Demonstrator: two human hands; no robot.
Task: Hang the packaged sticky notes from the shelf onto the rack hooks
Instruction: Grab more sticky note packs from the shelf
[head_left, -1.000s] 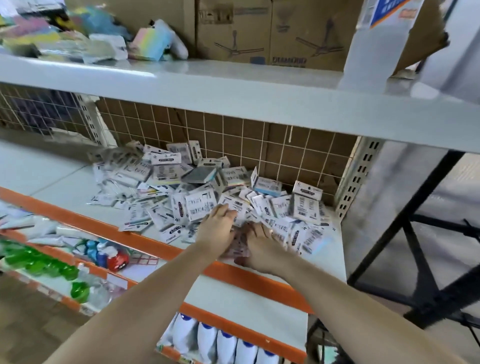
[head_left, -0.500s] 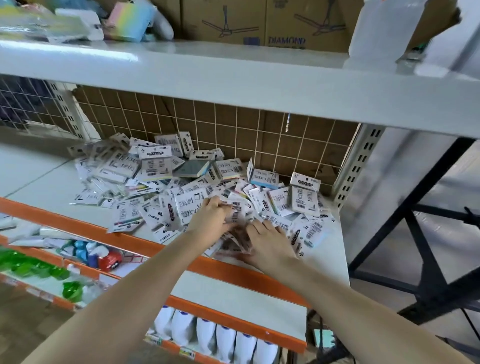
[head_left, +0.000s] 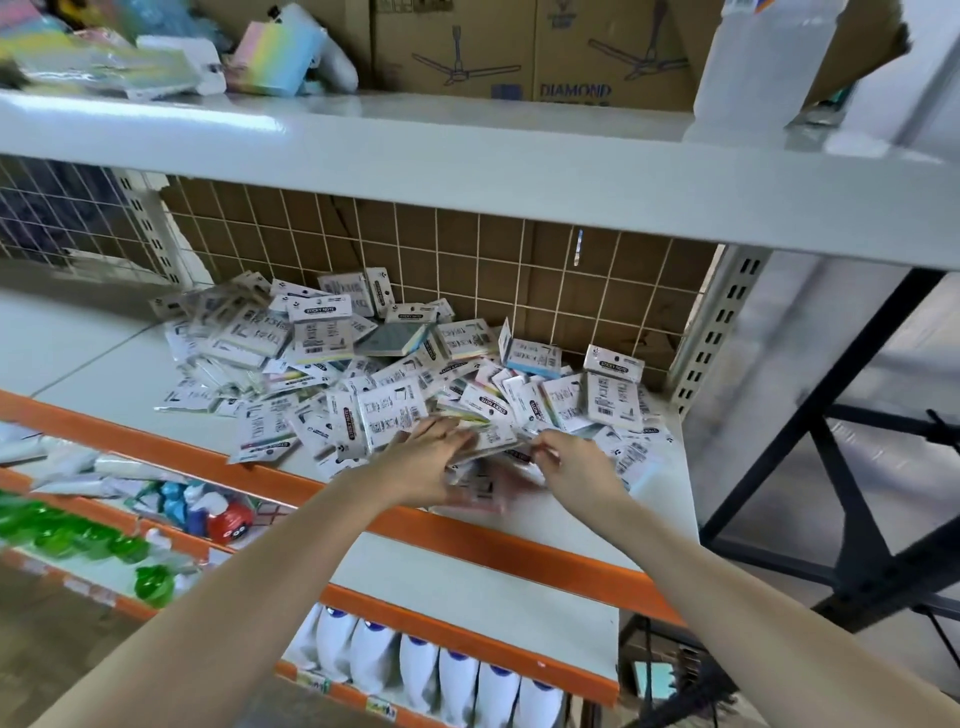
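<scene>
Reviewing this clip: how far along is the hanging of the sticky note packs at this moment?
Done: nothing visibly; no pack hangs on the wire grid behind the shelf. In hand: the left hand and the right hand are both at the front of the pile of sticky note packs, gathering a small bunch between them; motion blur hides the exact grip. Left: nearly everything, as the pile lies loose on the shelf.

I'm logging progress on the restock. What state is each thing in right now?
sticky note packs: loose heap on the shelf, none hung
bundle of packs: gathered between both hands at the heap's front edge
left hand: fingers curled onto the bundle
right hand: pinching the bundle's right end
wire grid panel: bare behind the heap
fan boxes: closed, on the top shelf
</scene>
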